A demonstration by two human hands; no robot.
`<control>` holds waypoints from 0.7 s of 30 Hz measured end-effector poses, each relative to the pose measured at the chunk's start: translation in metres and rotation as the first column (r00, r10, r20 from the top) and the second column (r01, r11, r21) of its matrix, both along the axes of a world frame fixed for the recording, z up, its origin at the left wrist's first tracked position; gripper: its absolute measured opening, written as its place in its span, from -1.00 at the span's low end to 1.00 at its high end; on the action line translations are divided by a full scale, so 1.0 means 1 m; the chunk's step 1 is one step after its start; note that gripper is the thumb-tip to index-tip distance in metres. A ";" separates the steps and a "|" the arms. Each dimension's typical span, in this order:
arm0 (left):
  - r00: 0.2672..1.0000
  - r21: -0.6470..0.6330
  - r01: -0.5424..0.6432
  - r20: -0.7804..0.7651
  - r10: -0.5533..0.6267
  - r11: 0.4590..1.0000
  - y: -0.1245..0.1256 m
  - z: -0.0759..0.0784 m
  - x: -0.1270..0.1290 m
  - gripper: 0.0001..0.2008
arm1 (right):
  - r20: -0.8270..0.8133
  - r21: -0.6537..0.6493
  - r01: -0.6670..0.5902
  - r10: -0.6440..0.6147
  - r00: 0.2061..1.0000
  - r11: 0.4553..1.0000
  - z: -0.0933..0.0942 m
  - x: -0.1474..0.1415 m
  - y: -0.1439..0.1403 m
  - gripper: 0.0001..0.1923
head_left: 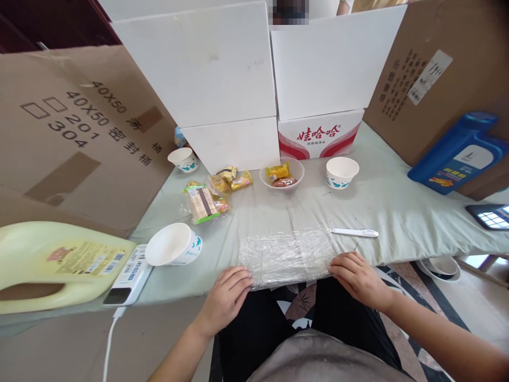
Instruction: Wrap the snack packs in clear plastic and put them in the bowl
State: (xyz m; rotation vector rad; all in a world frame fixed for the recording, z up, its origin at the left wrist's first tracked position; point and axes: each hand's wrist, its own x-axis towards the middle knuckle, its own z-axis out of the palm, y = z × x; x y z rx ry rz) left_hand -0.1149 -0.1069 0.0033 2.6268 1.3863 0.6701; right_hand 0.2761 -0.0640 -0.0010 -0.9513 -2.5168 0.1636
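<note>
A: What are the hands doing at the near edge of the tabletop (397, 207)?

B: Both are pressing on a sheet of cling film (287, 255) that is lying flat over the pale green cloth, right at the front edge. The left hand (226, 297) is pinning the film's left corner, and the right hand (358, 276) is pinning the right end.

A: Are the fingers gripping it?

B: Not clamping, as far as I can tell. The left fingers (240, 277) are curling loosely over the edge, and the right ones are lying bent on top. Neither hand is lifting anything; they are holding the sheet taut from both ends, probably so it is not bunching up.

A: What is sitting around it?

B: A white pen-like tool (355, 232) is lying just beyond the film's right corner, within easy reach. A paper bowl (174, 245) is tipping on its side to the left, near a white device (129, 273) with a cable. Farther back, snack packets (212, 193) are lying in a loose heap beside a clear bowl (282, 174) holding two more, and an upright paper bowl (342, 172) is standing next to it.
</note>
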 end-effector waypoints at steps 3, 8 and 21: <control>0.993 -0.043 -0.043 0.106 0.047 0.998 0.004 0.007 0.000 -0.84 | -0.112 -0.087 0.033 -0.043 0.993 0.996 0.005 -0.002 -0.002 -0.83; 0.954 -0.071 -0.249 0.152 0.257 0.966 0.037 0.012 0.006 -0.83 | -0.099 -0.260 0.294 -0.328 0.939 0.920 0.008 -0.016 0.021 -0.77; 0.866 -0.001 -0.457 -0.231 0.444 0.890 0.089 0.002 0.025 -0.76 | 0.410 -0.044 0.618 -0.550 0.727 0.785 0.012 -0.054 0.060 -0.72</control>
